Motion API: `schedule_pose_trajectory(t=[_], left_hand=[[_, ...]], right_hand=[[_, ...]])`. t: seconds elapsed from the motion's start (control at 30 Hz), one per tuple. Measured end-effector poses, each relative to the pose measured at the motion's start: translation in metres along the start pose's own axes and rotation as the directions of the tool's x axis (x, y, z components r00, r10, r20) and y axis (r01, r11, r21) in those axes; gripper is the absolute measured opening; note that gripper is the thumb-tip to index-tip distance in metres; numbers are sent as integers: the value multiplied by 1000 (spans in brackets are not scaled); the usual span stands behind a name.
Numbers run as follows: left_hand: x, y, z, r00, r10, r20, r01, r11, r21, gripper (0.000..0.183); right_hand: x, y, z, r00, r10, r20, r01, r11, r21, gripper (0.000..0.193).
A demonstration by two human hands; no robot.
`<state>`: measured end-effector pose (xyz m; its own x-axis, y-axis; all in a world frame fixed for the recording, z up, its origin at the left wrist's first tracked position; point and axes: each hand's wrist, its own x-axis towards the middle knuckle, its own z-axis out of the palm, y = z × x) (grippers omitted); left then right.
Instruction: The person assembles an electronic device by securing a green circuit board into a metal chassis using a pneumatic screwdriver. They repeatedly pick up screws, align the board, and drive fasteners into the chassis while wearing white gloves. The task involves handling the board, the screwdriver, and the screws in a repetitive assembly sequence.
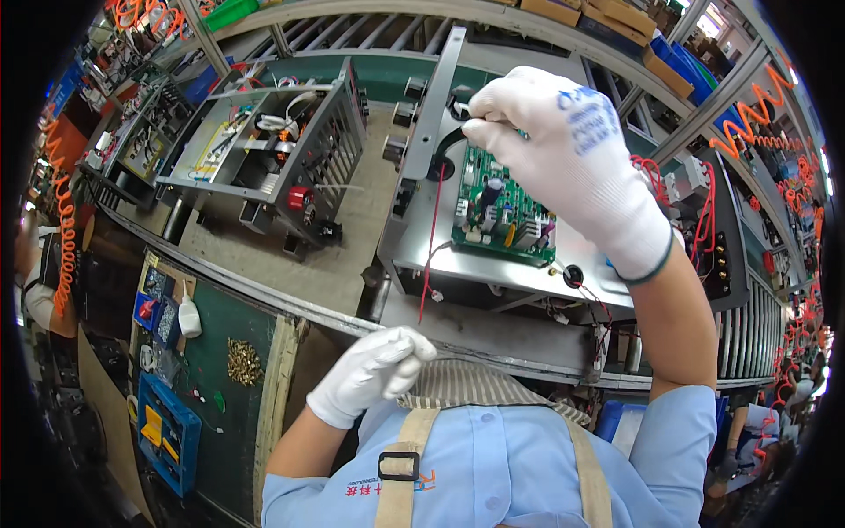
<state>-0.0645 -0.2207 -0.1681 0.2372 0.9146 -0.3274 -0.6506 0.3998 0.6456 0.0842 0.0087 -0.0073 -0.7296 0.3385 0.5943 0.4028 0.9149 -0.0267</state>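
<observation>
The right hand [563, 158], in a white knit glove with blue print, hangs over an open, silver sheet-metal chassis plate [409, 246], which bears a green circuit board [502, 216] crowded with components. Its thumb and forefinger meet at their tips, where a curved black cable [449, 141] appears to be pinched; the tip of the cable is hidden. The wrist is arched above the board, probably so that the fingers reach the cable without leaning on the components.

The cable rises beside a round black grommet [447, 169] just below the right fingertips, seemingly set there to shield wires from the metal edge. From near it a thin red wire [433, 211] drops toward the left hand.

The left hand [374, 374], also in a white glove, is held low, in front of the plate's near edge, fingers curled and thumb against them. The wire's lower end stops just above it; whether anything fine lies between those fingers cannot be told.

Beyond the left hand, to its upper left, stands a grey metal chassis with a slotted panel [330, 163]. Farther left of that hand, a pile of brass-coloured fasteners [244, 362] and a blue plastic tray [192, 449] lie to the side, likely for easy reach.
</observation>
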Motion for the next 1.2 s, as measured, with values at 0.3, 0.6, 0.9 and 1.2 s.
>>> schedule_pose_trajectory(t=[0.3,0.6,0.9,1.2], left_hand=[[-26,11,-52,958,195,-209,-214,974,-69,26],[19,-120,-102,931,11,-364,-213,826,-521,33],[27,-303,-93,920,2,-392,-264,741,-618,27],[13,-349,-82,941,-58,-332,-172,764,-622,28]], right_hand=[[-143,-51,-11,899,204,387,-414,686,598,29],[-228,-103,159,703,277,655,-673,557,487,35],[-255,-84,213,689,390,611,-725,391,567,44],[-164,-47,276,807,560,191,-425,324,846,36]])
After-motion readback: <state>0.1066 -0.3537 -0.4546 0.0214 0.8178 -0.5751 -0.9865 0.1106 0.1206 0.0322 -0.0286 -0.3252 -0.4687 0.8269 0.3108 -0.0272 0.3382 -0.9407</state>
